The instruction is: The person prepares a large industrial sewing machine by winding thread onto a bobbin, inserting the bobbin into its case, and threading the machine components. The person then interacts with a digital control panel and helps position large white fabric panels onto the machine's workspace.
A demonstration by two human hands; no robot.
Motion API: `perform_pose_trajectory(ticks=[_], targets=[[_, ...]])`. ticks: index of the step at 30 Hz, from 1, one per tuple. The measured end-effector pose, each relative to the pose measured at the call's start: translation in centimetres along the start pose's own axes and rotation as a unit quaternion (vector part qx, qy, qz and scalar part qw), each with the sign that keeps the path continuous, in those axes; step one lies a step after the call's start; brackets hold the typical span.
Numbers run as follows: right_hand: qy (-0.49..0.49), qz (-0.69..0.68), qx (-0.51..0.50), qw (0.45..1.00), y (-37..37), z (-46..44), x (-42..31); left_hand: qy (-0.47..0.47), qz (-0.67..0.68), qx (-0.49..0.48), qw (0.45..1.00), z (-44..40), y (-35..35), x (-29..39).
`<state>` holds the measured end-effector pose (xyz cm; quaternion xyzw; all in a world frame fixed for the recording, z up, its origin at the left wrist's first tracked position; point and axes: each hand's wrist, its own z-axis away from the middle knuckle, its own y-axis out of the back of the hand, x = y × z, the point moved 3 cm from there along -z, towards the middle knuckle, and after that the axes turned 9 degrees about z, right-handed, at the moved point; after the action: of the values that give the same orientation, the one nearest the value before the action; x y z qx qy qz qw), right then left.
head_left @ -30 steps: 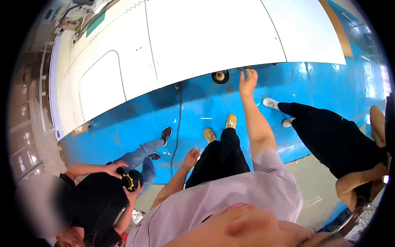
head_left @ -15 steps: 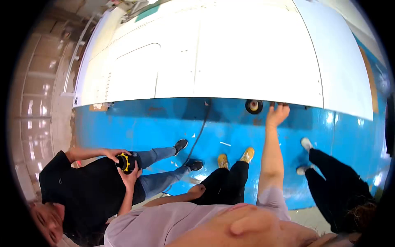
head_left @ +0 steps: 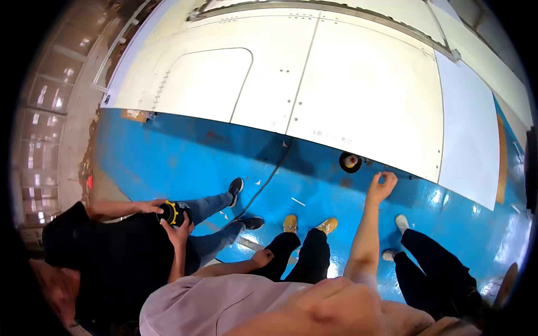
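Observation:
My right hand (head_left: 383,186) is in front of the lower edge of a large white panel (head_left: 358,84), a little apart from it. Its fingers are curled in and the thumb bends toward them; anything held there is too small to make out. To its left, a round black dish-like thing (head_left: 342,163) sits low by the panel edge, with a small white and red object (head_left: 351,161) in its middle. Near my thigh, my left hand (head_left: 262,257) is closed; its fingers are mostly hidden, so I cannot see what they hold, if anything.
On the left, a person in a black shirt (head_left: 123,246) holds a round black and yellow object (head_left: 172,213) in both hands. Another person in dark trousers (head_left: 434,269) stands at right. A dark cable (head_left: 263,187) runs across the blue floor (head_left: 185,162). A metal bar (head_left: 314,7) crosses the panel.
My right hand has drawn back from the panel edge, and its fingers have curled. My view has turned, so the panel looks tilted. The person on the left still holds the round object.

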<state>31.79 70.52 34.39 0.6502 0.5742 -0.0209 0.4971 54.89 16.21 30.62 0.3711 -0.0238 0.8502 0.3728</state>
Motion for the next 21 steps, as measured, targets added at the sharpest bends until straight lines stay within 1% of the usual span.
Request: perform_pose_trajectory(ticks=[1,2,3,4,6,7,8,9,12,14,15,16,17,19,20,21], targets=[[-0.001,-0.007,0.023,1.0,0.3,0.3,0.6,0.01,-0.033,-0.002,0.999,-1.7,-3.1,-0.7],[0.031,0.015,0.044,0.998,0.7,0.1,0.7,0.031,-0.067,-0.002,0.997,-3.1,-4.8,-1.1],[0.034,0.013,0.044,0.998,1.6,-0.5,-0.3,0.06,-0.107,-0.002,0.992,-3.8,-5.3,-2.1],[0.028,0.027,0.049,0.998,1.8,-0.7,-0.3,0.049,-0.194,0.017,0.98,-3.5,-5.4,-1.1],[0.031,0.089,0.066,0.993,1.2,-0.8,1.4,0.003,-0.264,0.051,0.963,-4.8,-5.7,1.2],[0.034,0.116,0.065,0.991,1.0,-1.1,1.6,-0.02,-0.247,0.071,0.966,-6.3,-6.1,1.6],[0.025,0.103,0.065,0.992,1.2,-1.5,1.5,-0.05,-0.249,0.071,0.965,-8.5,-6.8,0.8],[0.014,0.086,0.064,0.994,1.3,-2.0,1.4,-0.051,-0.246,0.095,0.963,-10.8,-7.5,0.6],[0.04,0.061,0.115,0.991,1.3,-2.0,3.1,0.006,-0.28,0.125,0.952,-18.0,-8.9,2.3],[0.054,0.044,0.138,0.988,1.8,-2.2,4.2,0.009,-0.305,0.138,0.942,-22.0,-9.5,3.4],[0.084,0.001,0.164,0.983,2.2,-2.3,4.4,0.021,-0.324,0.152,0.933,-23.7,-9.8,3.6],[0.115,-0.044,0.189,0.974,3.0,-2.3,4.3,0.004,-0.329,0.161,0.931,-24.8,-9.7,3.9],[0.119,-0.053,0.199,0.971,3.3,-2.3,4.9,-0.003,-0.328,0.172,0.929,-26.2,-9.9,3.4],[0.186,-0.041,0.219,0.957,3.7,-2.4,5.4,-0.041,-0.322,0.202,0.924,-29.4,-9.6,3.3],[0.227,-0.039,0.233,0.945,3.7,-2.4,5.7,-0.045,-0.321,0.216,0.921,-30.2,-9.7,4.1],[0.233,-0.043,0.243,0.94,3.9,-2.5,5.8,-0.055,-0.317,0.226,0.92,-31.8,-9.7,3.7]])
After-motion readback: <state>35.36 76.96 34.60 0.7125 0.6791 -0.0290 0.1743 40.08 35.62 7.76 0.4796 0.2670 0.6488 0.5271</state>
